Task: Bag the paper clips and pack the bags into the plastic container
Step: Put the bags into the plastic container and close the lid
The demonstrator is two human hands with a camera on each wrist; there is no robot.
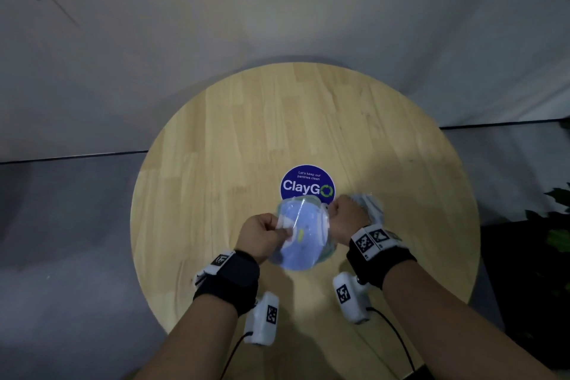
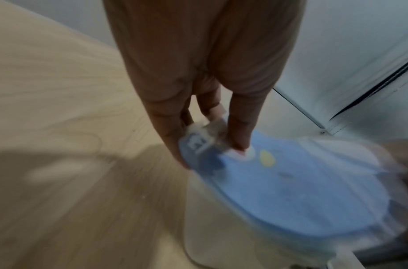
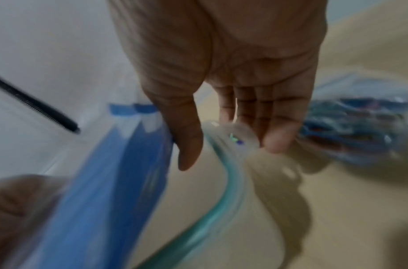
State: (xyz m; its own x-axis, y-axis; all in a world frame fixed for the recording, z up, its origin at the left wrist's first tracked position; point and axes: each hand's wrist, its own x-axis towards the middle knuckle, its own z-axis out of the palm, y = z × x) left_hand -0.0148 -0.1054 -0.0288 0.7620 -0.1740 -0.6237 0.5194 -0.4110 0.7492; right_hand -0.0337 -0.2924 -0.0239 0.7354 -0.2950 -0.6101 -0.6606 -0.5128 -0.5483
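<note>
A clear plastic container with a blue lid [image 1: 303, 237] is held just above the round wooden table [image 1: 246, 133]. My left hand [image 1: 282, 227] pinches the clear tab at the lid's left edge, thumb on top of the lid [image 2: 302, 191] and fingers [image 2: 173, 142] beneath it. My right hand [image 1: 331, 210] holds the container's right rim. In the right wrist view the blue lid [image 3: 106, 182] stands tilted up off the teal-sealed rim [image 3: 221, 200], with my right hand [image 3: 228, 147] pinching that rim. A clear bag of blue paper clips [image 1: 374, 207] [image 3: 355, 131] lies on the table just behind the right hand.
A round blue ClayGo sticker [image 1: 307, 183] sits mid-table, just beyond the container. A pale wall rises behind the table. Dark plant leaves [image 1: 558, 216] show past the table's right edge. Both wrist views are motion-blurred.
</note>
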